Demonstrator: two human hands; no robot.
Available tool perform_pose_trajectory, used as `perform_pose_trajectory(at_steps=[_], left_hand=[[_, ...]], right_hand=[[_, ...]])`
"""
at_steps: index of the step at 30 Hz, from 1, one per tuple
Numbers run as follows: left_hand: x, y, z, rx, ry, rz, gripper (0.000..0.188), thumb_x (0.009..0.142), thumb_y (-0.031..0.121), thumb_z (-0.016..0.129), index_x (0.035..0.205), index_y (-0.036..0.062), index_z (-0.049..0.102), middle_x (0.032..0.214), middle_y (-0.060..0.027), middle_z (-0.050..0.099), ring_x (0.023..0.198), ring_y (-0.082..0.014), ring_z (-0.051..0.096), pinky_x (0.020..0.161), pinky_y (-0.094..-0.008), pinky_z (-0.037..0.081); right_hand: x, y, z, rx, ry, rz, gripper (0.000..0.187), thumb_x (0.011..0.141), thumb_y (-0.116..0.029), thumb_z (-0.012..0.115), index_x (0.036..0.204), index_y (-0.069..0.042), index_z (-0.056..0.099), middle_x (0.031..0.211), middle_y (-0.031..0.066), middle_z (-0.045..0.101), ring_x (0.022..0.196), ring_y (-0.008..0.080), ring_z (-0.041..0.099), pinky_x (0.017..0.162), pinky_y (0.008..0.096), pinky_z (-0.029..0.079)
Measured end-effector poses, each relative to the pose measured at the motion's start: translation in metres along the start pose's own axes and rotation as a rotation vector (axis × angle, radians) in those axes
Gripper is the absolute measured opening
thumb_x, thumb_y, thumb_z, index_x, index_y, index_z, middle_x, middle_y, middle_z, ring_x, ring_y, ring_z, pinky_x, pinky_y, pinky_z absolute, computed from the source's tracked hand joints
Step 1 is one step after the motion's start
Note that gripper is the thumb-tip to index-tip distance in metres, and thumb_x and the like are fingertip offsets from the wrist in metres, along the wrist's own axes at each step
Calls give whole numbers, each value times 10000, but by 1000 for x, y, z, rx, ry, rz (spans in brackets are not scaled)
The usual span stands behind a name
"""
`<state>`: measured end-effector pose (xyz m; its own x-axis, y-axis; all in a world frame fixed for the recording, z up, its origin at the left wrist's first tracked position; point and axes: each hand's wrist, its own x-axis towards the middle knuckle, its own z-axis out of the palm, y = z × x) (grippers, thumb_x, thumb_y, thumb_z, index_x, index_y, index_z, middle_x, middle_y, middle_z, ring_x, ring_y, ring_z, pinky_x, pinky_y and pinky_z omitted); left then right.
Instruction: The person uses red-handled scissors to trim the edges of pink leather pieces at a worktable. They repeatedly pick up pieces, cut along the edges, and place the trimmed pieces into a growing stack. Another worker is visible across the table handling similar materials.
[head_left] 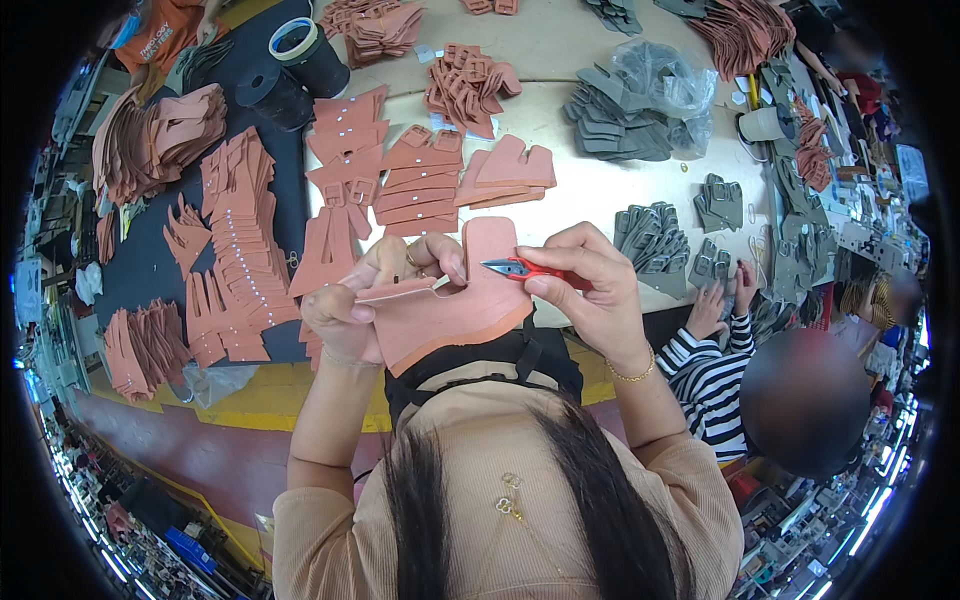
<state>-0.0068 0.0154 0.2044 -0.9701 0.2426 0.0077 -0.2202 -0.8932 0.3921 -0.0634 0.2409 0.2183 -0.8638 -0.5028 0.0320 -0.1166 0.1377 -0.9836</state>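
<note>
A salmon-pink leather piece point(440, 328) with a cut-out notch and an upright tab is held up in front of my body. Its left part is gripped by my left hand point(352, 298), with the fingers bent around the notch edge. My right hand point(598, 290) closes around red-handled thread snips point(540, 271). Their dark pointed blades lie against the tab, pointing left. Just beyond my hands, pink pieces with covered buckles point(345, 205) and a fanned pile of pink pieces point(418, 180) rest on the table.
Long pink stacks point(245, 235) cover the dark left tabletop, near two black thread cones point(275, 97). Grey-green pieces and a clear plastic bag point(665, 85) lie at the far right. A person in striped sleeves point(705, 385) works close on my right, hands over grey buckled pieces.
</note>
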Motion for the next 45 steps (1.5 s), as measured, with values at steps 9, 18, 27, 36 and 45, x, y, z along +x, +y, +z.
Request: perform_pose_trajectory(at_steps=[9,18,27,36,45], left_hand=[[-8,-15,-26,55,276,-92,375,654,214,545,975,22,530,1106,-231,527,1055,-318,530,937,-404,442],[38,-71,-134,243,531,-200,457,767,90,509,1214,-5,484,1122,-176,561,989,-270,605,922,-373,476],[125,-111,-192,2319,221,-10,740,694,219,753,1324,37,410,1382,-245,360,1301,-394,339,1091,-496,275],[181,-142,-203,2490,106,-476,1011,659,277,776,1484,149,207,1468,-148,257,1338,-357,272,1016,-598,314],[196,-144,-206,2417,292,-272,798,765,222,676,1450,106,282,1322,-171,432,1213,-386,396,918,-557,403]], right_hand=[[1,82,9,261,201,314,243,893,-175,668,1077,-24,619,815,-4,545,695,67,496,583,223,396],[-1,173,11,648,187,728,184,908,-250,653,837,-94,585,650,-65,430,530,66,340,504,239,299],[86,298,-28,-157,533,603,433,925,-368,527,936,52,629,749,223,633,753,360,613,733,388,469],[101,323,-36,344,529,870,231,955,-244,498,1016,-35,573,803,35,586,721,136,554,652,288,449],[131,268,-37,675,479,773,186,975,-138,431,1081,-13,517,887,75,594,721,161,591,621,277,481]])
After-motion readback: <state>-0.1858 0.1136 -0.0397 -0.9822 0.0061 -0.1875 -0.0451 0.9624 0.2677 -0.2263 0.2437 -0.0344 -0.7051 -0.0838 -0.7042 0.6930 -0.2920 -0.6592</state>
